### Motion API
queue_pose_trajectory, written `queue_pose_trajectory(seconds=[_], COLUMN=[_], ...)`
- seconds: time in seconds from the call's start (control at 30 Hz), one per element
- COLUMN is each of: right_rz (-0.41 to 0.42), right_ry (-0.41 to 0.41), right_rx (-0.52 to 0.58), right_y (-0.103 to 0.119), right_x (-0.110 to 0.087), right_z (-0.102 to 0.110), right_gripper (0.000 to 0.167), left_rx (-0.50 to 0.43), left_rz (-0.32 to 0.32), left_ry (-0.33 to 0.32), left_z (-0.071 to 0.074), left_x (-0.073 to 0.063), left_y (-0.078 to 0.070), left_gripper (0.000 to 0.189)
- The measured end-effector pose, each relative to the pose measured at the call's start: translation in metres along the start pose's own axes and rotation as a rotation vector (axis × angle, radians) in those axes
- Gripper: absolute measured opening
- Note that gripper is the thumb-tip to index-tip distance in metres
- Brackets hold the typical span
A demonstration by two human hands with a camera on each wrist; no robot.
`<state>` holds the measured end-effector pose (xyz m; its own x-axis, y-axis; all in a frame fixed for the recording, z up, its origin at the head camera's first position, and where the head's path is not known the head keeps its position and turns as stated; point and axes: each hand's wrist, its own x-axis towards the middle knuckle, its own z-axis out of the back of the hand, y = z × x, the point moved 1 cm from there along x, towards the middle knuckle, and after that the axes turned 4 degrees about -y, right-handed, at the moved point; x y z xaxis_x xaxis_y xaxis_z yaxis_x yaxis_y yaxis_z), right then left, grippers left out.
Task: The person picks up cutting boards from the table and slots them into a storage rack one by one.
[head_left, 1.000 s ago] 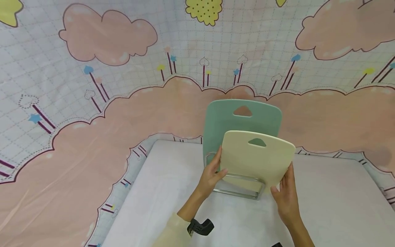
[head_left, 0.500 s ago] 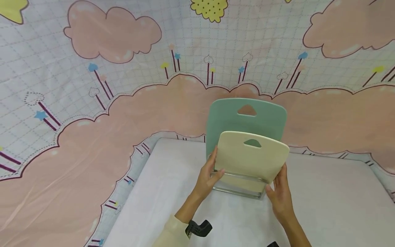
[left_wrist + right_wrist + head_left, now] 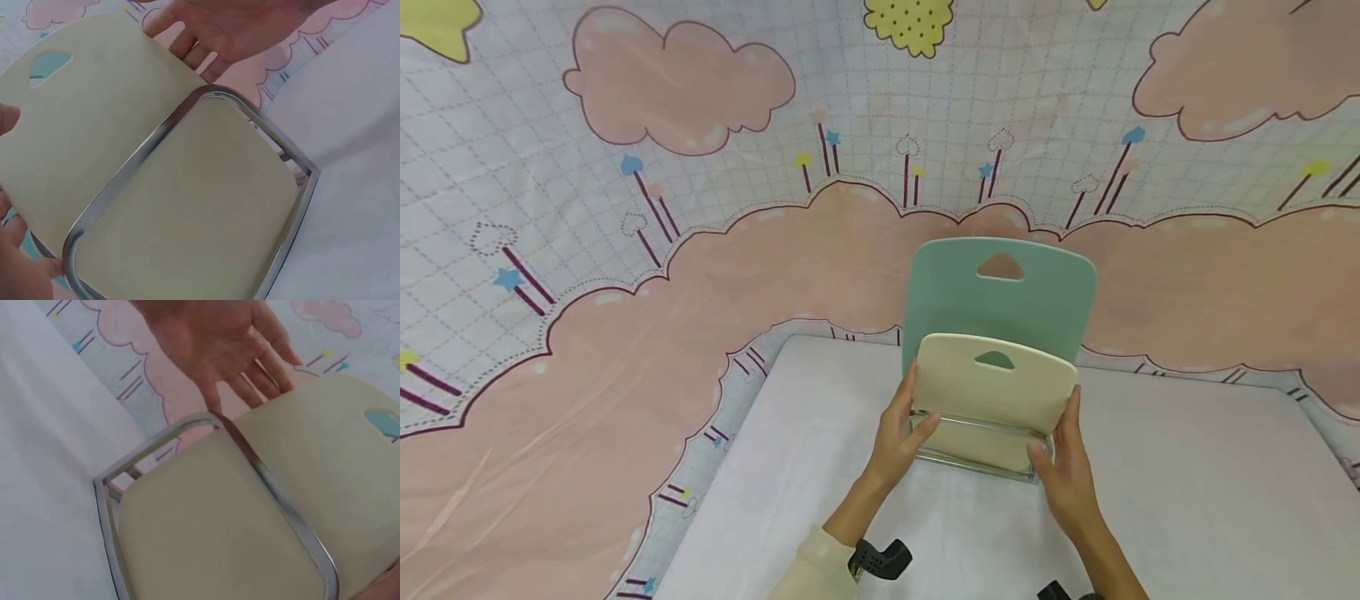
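A cream cutting board (image 3: 992, 387) with a handle slot stands in a metal wire rack (image 3: 977, 426), leaning back a little. At its left edge my left hand (image 3: 891, 439) holds it, fingers along the side and thumb by the rack's front bar. My right hand (image 3: 1066, 472) holds the right edge, thumb near the rack's corner. Most fingertips pass behind the board's edge in the right wrist view. Behind it rises a larger green cutting board (image 3: 958, 287), its lower part hidden. The cream board's lower end (image 3: 187, 206) shows through the front bar of the rack.
The rack stands on a white-covered table (image 3: 820, 400). A printed cloth backdrop (image 3: 805, 258) with clouds hangs behind and to the left. Each wrist wears a black camera device (image 3: 880, 560).
The cream board has moved down and left, going from tilted to nearly level in the rack. Both hands have travelled with it, the right hand moving inward. The green board stays in place.
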<state>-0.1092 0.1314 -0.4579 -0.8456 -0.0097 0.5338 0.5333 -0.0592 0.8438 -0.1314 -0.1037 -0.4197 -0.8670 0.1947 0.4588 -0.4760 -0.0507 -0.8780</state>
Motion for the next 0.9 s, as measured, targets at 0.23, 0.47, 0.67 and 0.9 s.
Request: queue_pose_trajectory(seconds=[0.23, 0.47, 0.67, 0.9], right_rz=[-0.039, -0.049, -0.073, -0.151], right_ry=[-0.009, -0.018, -0.012, 0.021], right_rx=[-0.093, -0.121, -0.105, -0.190], right_y=[0.0006, 0.0012, 0.0008, -0.0015], right_x=[0.0001, 0.0021, 0.0031, 0.0021], right_z=[-0.0014, -0.0018, -0.0014, 0.0021], right_gripper=[0.082, 0.081, 0.082, 0.091], left_rx=[-0.028, 0.006, 0.051, 0.064], left_rz=[-0.014, -0.010, -0.031, -0.039], left_ry=[-0.016, -0.039, -0.053, -0.043], left_z=[0.0002, -0.0008, -0.0003, 0.0056], left_x=[-0.0034, -0.0046, -0.0039, -0.0053], left_y=[0.0040, 0.0013, 0.0008, 0.0058], left_gripper=[0.071, 0.070, 0.067, 0.065])
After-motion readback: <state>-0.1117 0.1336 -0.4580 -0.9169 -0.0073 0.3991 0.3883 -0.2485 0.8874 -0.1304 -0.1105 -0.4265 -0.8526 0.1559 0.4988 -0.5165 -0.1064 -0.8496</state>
